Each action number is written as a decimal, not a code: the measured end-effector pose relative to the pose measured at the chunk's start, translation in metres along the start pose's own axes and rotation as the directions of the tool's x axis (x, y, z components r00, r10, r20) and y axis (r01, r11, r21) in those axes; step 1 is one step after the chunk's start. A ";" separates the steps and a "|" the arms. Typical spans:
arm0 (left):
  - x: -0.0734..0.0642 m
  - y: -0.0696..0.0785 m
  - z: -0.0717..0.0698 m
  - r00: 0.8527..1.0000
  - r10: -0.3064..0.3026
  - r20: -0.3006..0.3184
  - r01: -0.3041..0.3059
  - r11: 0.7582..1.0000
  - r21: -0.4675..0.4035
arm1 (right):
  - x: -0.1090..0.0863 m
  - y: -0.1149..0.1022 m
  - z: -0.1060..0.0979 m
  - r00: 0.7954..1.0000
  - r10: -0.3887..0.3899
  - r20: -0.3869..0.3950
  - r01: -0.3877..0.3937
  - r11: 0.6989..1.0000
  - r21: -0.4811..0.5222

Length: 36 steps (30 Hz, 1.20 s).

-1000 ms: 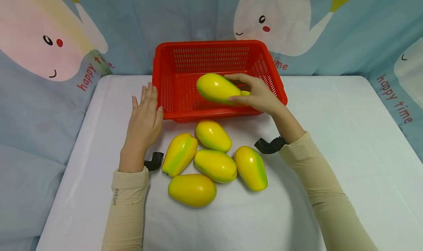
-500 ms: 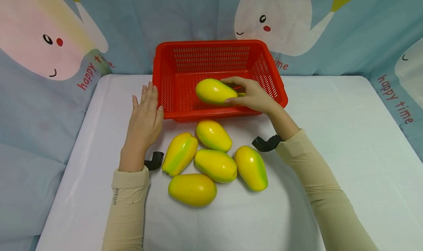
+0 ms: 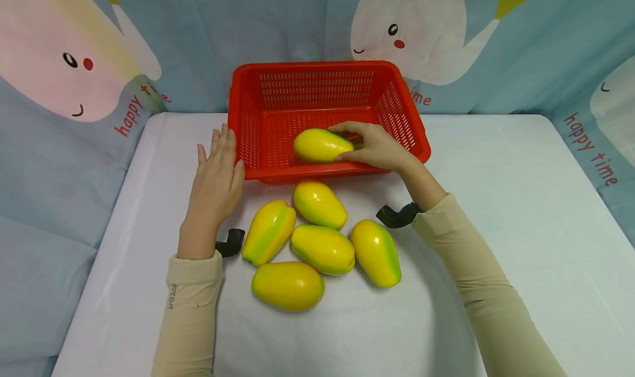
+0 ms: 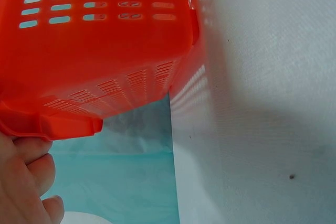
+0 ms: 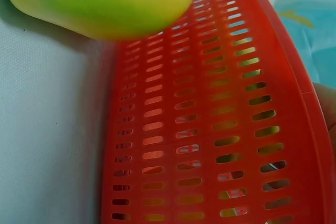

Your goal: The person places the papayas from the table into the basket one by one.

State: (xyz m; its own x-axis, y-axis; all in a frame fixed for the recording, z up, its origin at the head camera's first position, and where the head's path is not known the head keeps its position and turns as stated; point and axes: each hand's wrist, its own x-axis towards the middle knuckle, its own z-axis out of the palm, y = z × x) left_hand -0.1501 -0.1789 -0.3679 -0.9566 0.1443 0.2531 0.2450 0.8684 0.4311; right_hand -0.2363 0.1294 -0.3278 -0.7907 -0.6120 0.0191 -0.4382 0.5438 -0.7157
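Observation:
In the head view my right hand (image 3: pixel 374 145) holds a yellow-green papaya (image 3: pixel 321 145) between thumb and fingers, low inside the red plastic basket (image 3: pixel 288 173). A sliver of yellow shows under that hand; what it belongs to is hidden. My left hand (image 3: pixel 215 173) lies with straight fingers along the basket's left side, and in the left wrist view its fingers (image 4: pixel 39 169) touch the rim. Several more papayas lie on the table in front of the basket, the closest being a papaya (image 3: pixel 320 204) near its front wall.
On the white table (image 3: pixel 496 200), a papaya (image 3: pixel 289 286) lies nearest the front and another papaya (image 3: pixel 376 253) sits at the group's right. A patterned blue cloth (image 3: pixel 288 19) hangs behind the basket. Black wrist mounts (image 3: pixel 397 216) stick out beside both wrists.
My right hand has lowered the papaya deeper into the basket, toward its front wall. My left hand stays at the left side, and the papayas on the table have not moved.

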 end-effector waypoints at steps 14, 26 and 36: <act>-0.001 0.001 0.000 1.000 -0.015 0.007 0.015 1.000 0.003 | 0.000 0.001 0.000 1.000 0.010 0.029 -0.011 0.999 0.053; 0.000 0.003 -0.001 1.000 -0.017 0.012 0.017 1.000 0.001 | -0.002 -0.001 -0.001 1.000 0.015 0.002 -0.015 0.997 0.071; 0.000 0.002 0.000 1.000 -0.015 0.009 0.015 1.000 -0.005 | -0.007 -0.001 -0.002 0.996 -0.044 -0.073 0.053 0.992 0.116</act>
State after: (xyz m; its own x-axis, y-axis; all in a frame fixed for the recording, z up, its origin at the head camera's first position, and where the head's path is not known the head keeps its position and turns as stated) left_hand -0.1496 -0.1776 -0.3669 -0.9615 0.1359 0.2390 0.2318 0.8680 0.4392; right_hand -0.2311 0.1342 -0.3258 -0.7996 -0.5919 0.1017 -0.4265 0.4405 -0.7900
